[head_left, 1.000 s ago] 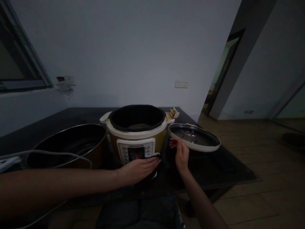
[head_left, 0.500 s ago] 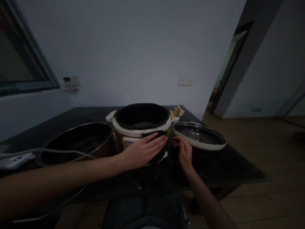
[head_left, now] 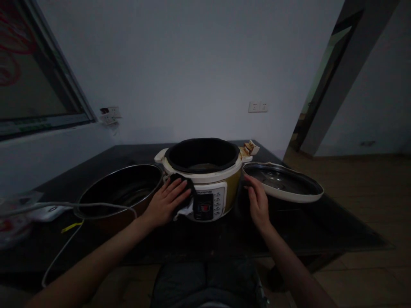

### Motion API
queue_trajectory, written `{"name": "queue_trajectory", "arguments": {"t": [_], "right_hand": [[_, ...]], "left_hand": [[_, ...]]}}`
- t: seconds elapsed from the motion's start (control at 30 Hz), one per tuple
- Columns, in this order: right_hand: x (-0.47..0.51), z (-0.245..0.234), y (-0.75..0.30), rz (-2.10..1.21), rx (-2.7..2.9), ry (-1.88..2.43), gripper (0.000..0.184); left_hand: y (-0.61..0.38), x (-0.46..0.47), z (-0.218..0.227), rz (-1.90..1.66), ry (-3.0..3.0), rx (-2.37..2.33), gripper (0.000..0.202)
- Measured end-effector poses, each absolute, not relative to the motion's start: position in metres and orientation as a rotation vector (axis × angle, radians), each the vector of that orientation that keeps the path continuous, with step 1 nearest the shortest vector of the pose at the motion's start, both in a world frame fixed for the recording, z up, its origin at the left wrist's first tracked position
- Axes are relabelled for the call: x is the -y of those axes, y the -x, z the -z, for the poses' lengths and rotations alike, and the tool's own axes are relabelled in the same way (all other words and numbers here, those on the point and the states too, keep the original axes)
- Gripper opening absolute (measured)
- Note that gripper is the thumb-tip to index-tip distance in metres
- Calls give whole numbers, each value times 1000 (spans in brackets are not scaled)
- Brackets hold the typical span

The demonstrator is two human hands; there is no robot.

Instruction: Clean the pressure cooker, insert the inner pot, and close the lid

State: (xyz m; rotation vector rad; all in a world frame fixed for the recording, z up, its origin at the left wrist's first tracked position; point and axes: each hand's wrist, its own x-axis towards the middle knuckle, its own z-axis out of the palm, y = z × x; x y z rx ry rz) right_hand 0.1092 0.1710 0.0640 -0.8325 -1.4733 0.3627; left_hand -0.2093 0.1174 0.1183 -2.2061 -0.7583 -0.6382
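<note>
A pressure cooker (head_left: 233,182) with a white rim and gold-brown body stands mid-table, its lid off and a dark inner pot (head_left: 205,164) inside. My left hand (head_left: 168,201) presses a black cloth (head_left: 189,186) against the left part of the cooker's front, fingers stretched over it; a whitish piece hangs below the cloth. To the right of the control panel (head_left: 210,203) is my right hand (head_left: 257,201), fingers loosely bent and holding nothing visible. It is close to the edge of the round lid (head_left: 290,194), which lies underside up; I cannot tell whether they touch.
A wide dark pot (head_left: 122,188) sits to the left, with a grey cable (head_left: 96,204) crossing in front. Beyond it are a white power strip (head_left: 48,213), a yellow strip (head_left: 71,227) and a plastic bag (head_left: 14,226). The black table (head_left: 224,244) meets a wall with sockets (head_left: 257,107).
My left hand has slid the cloth leftwards across the cooker's front, uncovering the control panel. My right hand stays beside the lid. The whole view has shifted slightly.
</note>
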Motion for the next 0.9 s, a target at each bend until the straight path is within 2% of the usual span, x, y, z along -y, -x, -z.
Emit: {"name": "queue_trajectory", "arguments": {"t": [0.13,0.3,0.6,0.67,0.77,0.83,0.9], "right_hand": [[-171,-63,-104,-399,1593,779,41],[-172,-59,-101,-451,1695,725,50],[-173,-57,-102,-485,1709,715,51],[-173,-55,-102,-484,1707,710,50],[-174,-54,-102,-480,1703,704,50],[-174,-55,-102,-478,1699,705,50],[-174,-55,-102,-479,1697,707,50]], "left_hand": [[227,-140,-89,804,2161,685,73],[216,-152,-77,951,2155,633,90],[219,-146,-76,830,2194,610,100],[219,-142,-66,785,2200,600,97],[218,-134,-55,563,2224,474,75],[216,-129,-58,418,2230,393,61],[213,-125,-74,356,2223,382,57]]}}
